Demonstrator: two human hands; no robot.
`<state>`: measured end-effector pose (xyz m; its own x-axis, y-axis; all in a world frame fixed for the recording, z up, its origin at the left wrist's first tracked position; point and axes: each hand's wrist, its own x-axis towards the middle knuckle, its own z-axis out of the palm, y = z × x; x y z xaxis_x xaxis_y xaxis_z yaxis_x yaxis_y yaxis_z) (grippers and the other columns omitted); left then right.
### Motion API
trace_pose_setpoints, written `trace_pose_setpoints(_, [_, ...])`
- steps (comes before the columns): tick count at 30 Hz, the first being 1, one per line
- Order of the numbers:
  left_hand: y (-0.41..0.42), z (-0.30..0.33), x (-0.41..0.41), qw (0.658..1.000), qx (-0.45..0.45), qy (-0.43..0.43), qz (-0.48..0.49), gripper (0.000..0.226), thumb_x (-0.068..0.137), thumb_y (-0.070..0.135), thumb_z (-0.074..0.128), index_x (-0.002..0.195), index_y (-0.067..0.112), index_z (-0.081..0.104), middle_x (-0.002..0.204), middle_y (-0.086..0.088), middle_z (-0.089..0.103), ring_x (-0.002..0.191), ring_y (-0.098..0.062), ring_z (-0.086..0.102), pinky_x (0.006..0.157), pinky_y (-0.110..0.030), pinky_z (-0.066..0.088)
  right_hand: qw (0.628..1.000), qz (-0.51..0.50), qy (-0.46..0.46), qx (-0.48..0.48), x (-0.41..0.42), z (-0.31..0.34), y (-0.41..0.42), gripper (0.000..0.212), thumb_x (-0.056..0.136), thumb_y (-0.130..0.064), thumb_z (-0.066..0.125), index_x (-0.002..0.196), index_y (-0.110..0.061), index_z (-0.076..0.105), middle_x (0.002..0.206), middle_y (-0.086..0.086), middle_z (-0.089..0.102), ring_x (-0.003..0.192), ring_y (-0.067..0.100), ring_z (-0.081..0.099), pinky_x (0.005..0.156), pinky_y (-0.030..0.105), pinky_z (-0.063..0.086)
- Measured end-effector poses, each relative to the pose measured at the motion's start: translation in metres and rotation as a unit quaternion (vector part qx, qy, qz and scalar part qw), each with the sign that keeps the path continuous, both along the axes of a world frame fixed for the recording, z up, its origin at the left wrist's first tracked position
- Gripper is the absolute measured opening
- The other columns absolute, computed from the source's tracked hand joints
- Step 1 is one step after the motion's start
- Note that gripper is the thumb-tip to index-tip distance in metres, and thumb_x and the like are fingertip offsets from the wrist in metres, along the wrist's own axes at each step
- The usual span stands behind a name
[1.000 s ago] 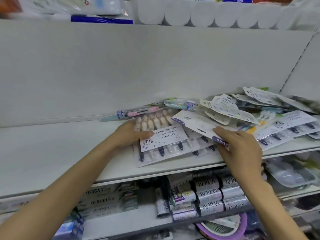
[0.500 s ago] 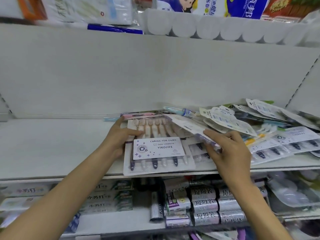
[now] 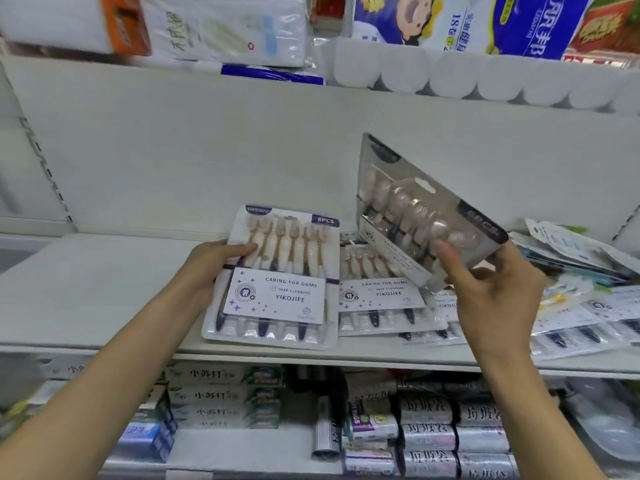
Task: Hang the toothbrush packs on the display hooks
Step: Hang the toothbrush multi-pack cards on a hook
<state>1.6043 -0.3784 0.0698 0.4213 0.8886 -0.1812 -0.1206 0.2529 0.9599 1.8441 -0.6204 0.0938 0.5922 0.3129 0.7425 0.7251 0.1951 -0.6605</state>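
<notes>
A six-piece toothbrush pack [image 3: 277,282] with a white "CARING FOR GUMS" label lies tilted at the shelf's front edge, and my left hand [image 3: 211,268] grips its left side. A second toothbrush pack [image 3: 412,209] is lifted off the pile and tilted, its hang slot showing at the top, with my right hand [image 3: 491,292] shut on its lower right end. More packs of the same kind [image 3: 381,299] lie flat under it on the white shelf [image 3: 90,289]. No display hooks are visible.
A loose heap of other toothbrush packs [image 3: 581,258] covers the shelf's right side. Toilet paper rolls [image 3: 450,74] and tissue packs [image 3: 225,29] sit on the shelf above. Toothpaste boxes [image 3: 221,396] and silver rolls [image 3: 429,434] fill the shelf below.
My right hand has lifted one pack up off the pile and tilted it. My left hand has pulled the other pack forward and left. The camera has tilted upward.
</notes>
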Motion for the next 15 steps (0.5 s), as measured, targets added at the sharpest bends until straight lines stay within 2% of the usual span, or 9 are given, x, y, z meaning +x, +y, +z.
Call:
trace_pose_setpoints(2, [0.002, 0.005, -0.005, 0.999, 0.033, -0.020, -0.001, 0.023, 0.081, 0.009, 0.075, 0.104, 0.009, 0.075, 0.104, -0.020, 0.074, 0.085, -0.032, 0.073, 0.081, -0.045, 0.060, 0.998, 0.023, 0.045, 0.027, -0.007, 0.009, 0.004, 0.021, 0.086, -0.030, 0.079, 0.100, -0.016, 0.071, 0.087, -0.009, 0.075, 0.076, 0.014, 0.073, 0.065, 0.043, 0.061])
trace_pose_setpoints(4, [0.004, 0.009, -0.010, 0.996, 0.075, -0.049, 0.002, 0.025, 0.083, 0.011, 0.074, 0.108, 0.014, 0.075, 0.105, -0.016, 0.075, 0.086, -0.029, 0.074, 0.076, -0.040, 0.060, 0.995, 0.037, 0.068, 0.062, -0.014, 0.018, 0.007, 0.023, 0.086, -0.022, 0.079, 0.103, -0.009, 0.070, 0.084, -0.019, 0.074, 0.067, 0.006, 0.070, 0.057, 0.034, 0.059])
trace_pose_setpoints(6, [0.005, 0.014, -0.015, 0.991, 0.118, -0.064, 0.020, 0.029, 0.085, 0.012, 0.073, 0.113, 0.016, 0.072, 0.104, -0.013, 0.076, 0.086, -0.027, 0.074, 0.071, -0.036, 0.060, 0.991, 0.045, 0.077, 0.099, -0.018, 0.026, 0.009, 0.022, 0.086, -0.019, 0.078, 0.101, -0.005, 0.069, 0.082, -0.021, 0.073, 0.061, 0.003, 0.065, 0.053, 0.026, 0.055])
trace_pose_setpoints(8, [0.004, 0.019, -0.020, 0.984, 0.152, -0.082, 0.042, 0.030, 0.086, 0.010, 0.072, 0.116, 0.015, 0.070, 0.102, -0.013, 0.076, 0.083, -0.026, 0.075, 0.067, -0.033, 0.060, 0.989, 0.043, 0.071, 0.121, -0.019, 0.033, 0.011, 0.014, 0.085, -0.022, 0.079, 0.095, -0.018, 0.070, 0.081, -0.021, 0.072, 0.067, 0.006, 0.064, 0.062, 0.029, 0.055])
trace_pose_setpoints(10, [0.002, 0.022, -0.027, 0.975, 0.190, -0.096, 0.057, 0.032, 0.087, 0.008, 0.070, 0.118, 0.012, 0.068, 0.105, -0.014, 0.075, 0.087, -0.026, 0.074, 0.072, -0.034, 0.061, 0.987, 0.046, 0.071, 0.140, -0.020, 0.040, 0.013, 0.015, 0.084, -0.026, 0.080, 0.089, -0.031, 0.067, 0.081, -0.017, 0.072, 0.070, 0.016, 0.063, 0.064, 0.036, 0.053])
trace_pose_setpoints(13, [0.000, 0.026, -0.040, 0.964, 0.229, -0.115, 0.075, 0.033, 0.087, 0.006, 0.069, 0.120, 0.008, 0.066, 0.110, -0.014, 0.074, 0.095, -0.027, 0.072, 0.083, -0.037, 0.059, 0.981, 0.075, 0.067, 0.166, -0.025, 0.049, 0.018, 0.017, 0.085, -0.025, 0.080, 0.089, -0.031, 0.065, 0.084, -0.008, 0.069, 0.074, 0.017, 0.060, 0.066, 0.030, 0.051])
trace_pose_setpoints(15, [-0.002, 0.029, -0.051, 0.958, 0.242, -0.122, 0.095, 0.033, 0.087, 0.006, 0.069, 0.120, 0.007, 0.066, 0.107, -0.011, 0.075, 0.093, -0.026, 0.072, 0.082, -0.036, 0.058, 0.978, 0.103, 0.067, 0.168, -0.029, 0.052, 0.025, 0.017, 0.086, -0.022, 0.078, 0.095, -0.026, 0.065, 0.087, -0.003, 0.068, 0.078, 0.016, 0.060, 0.071, 0.029, 0.051])
